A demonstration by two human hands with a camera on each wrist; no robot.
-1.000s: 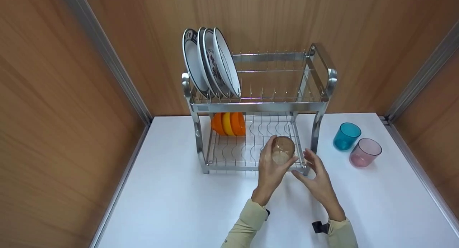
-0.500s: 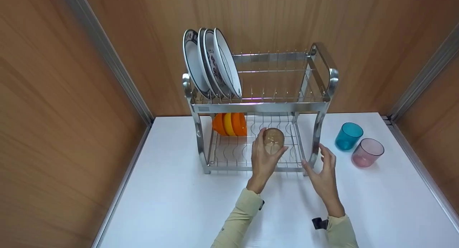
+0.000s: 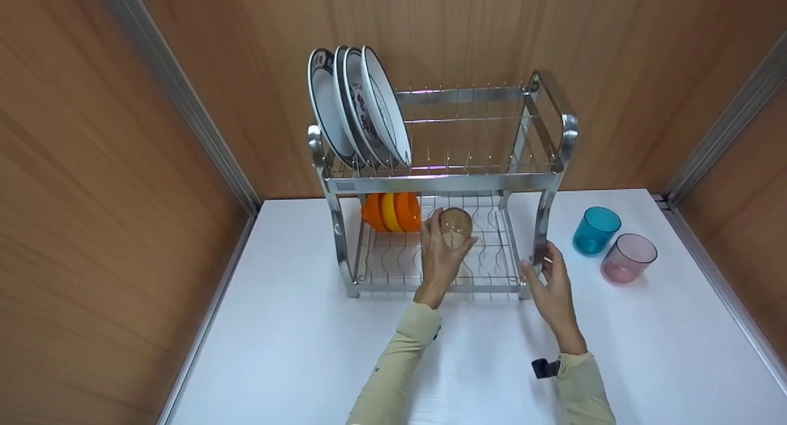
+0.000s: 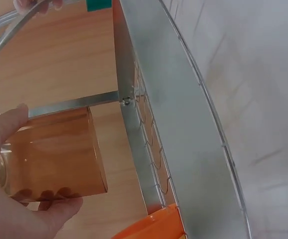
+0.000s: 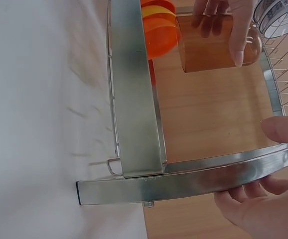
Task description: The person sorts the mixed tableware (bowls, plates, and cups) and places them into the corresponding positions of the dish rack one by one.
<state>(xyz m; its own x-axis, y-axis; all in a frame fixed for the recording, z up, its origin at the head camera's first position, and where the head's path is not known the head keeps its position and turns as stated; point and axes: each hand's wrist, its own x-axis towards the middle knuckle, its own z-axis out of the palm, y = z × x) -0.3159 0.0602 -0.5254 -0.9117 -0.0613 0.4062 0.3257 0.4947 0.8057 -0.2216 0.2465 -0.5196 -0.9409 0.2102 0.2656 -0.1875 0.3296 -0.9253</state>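
Observation:
My left hand [image 3: 439,259] grips a brown see-through drinking glass [image 3: 457,223] over the lower tier of a metal dish rack [image 3: 442,184]. The glass is upside down, its rim facing the wires, as the right wrist view also shows the glass [image 5: 209,47] apart from them. Thumb and fingers lie on opposite sides of the glass [image 4: 59,154] in the left wrist view. At the rack's front right post [image 5: 204,181], my right hand [image 3: 553,293] holds on, thumb on one side and fingers on the other.
Orange and yellow bowls [image 3: 390,213] stand on edge at the lower tier's left. Several patterned plates [image 3: 387,108] lean in the upper tier's left. A teal glass [image 3: 595,231] and a pink glass [image 3: 627,259] stand upright on the white table [image 3: 276,351], right of the rack.
My left hand has carried the brown glass leftward and farther in over the lower tier. My right hand has moved from near the glass to the front right post and taken hold of it.

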